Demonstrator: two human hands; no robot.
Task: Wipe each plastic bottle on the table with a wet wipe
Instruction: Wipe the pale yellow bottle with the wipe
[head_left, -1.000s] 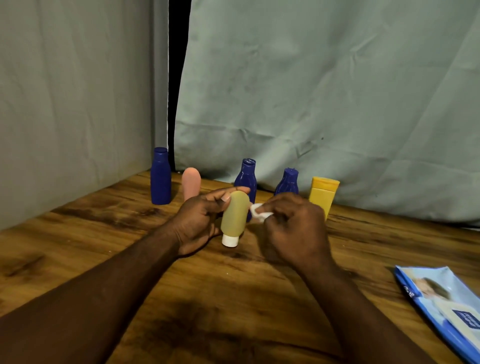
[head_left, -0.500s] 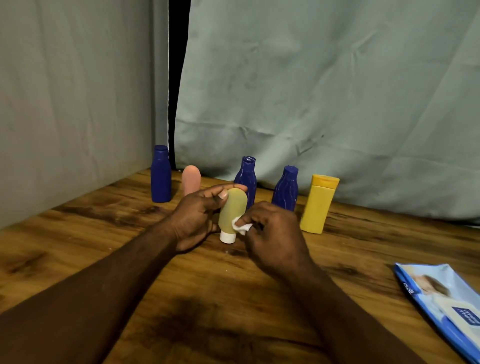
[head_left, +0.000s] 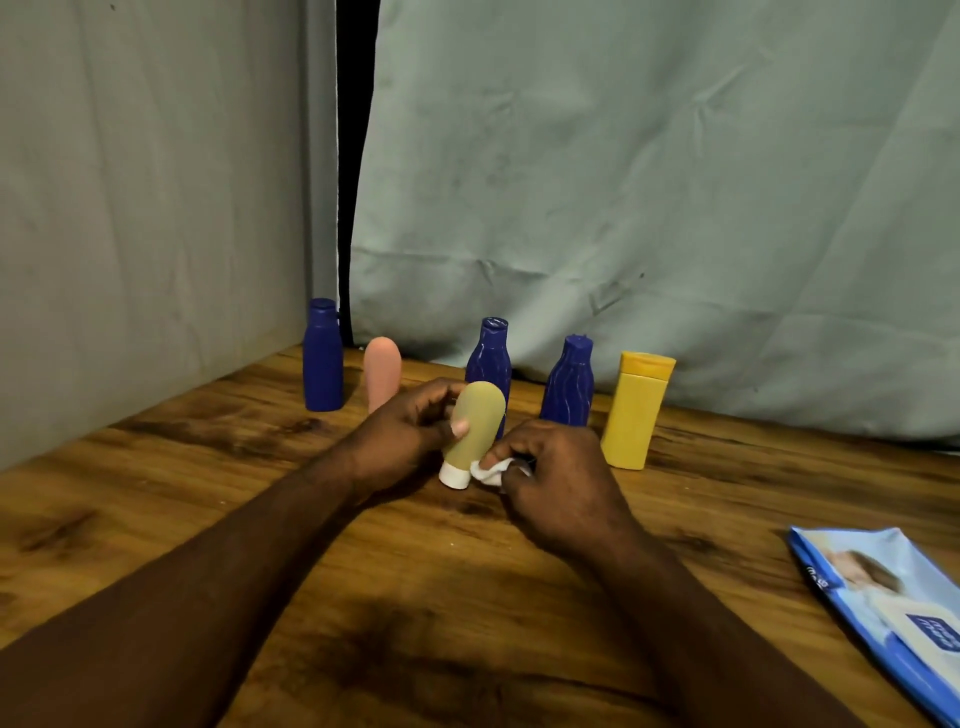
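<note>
The fingers of the left hand are curled round the green bottle. It is held from its left side, with the thumb laid on its front. The bottle is held cap down and tipped a little to the right, over the middle of the table. Its white cap is right at the table top, but it cannot be told if the wood is touched.

A small white wet wipe is pinched in the fingers of the right hand. The wipe is bunched up and is pressed on the low right side of the green bottle, just beside the cap.

Five more bottles are stood in a row at the far side of the table. From left to right, a straight blue bottle, a pink bottle, a middle blue bottle, a wavy blue bottle and a yellow bottle are seen. The middle blue bottle is partly hidden behind the green one.

A blue pack of wipes is laid flat at the near right. Grey-green cloth is hung behind the table.
</note>
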